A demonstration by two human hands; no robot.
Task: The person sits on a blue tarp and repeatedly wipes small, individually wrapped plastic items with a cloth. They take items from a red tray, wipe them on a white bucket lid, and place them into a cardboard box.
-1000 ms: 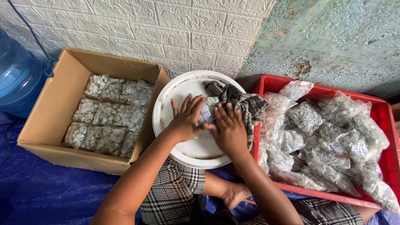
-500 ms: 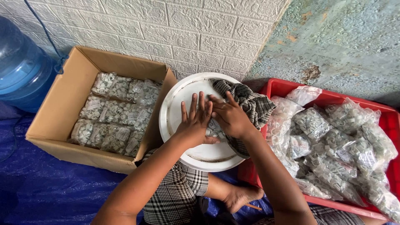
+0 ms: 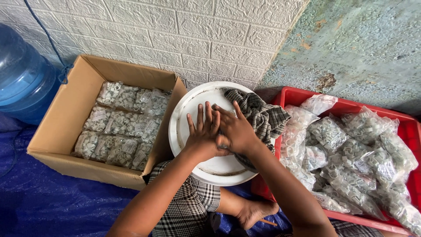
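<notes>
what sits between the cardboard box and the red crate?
In the head view, a round white basin with a checked cloth draped over its right edge; both hands, left and right, rest inside it.

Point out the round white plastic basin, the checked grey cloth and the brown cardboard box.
round white plastic basin (image 3: 184, 115), head view, left rim
checked grey cloth (image 3: 263, 116), head view, middle fold
brown cardboard box (image 3: 61, 125), head view, left inner wall

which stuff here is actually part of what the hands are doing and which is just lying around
In hand:
- left hand and right hand, flat together on the white round lid
- checked cloth on the lid, beside the right hand

Lying about:
- cardboard box of clear bagged small parts
- red crate of loose bags
- blue water bottle
- blue tarp
</notes>
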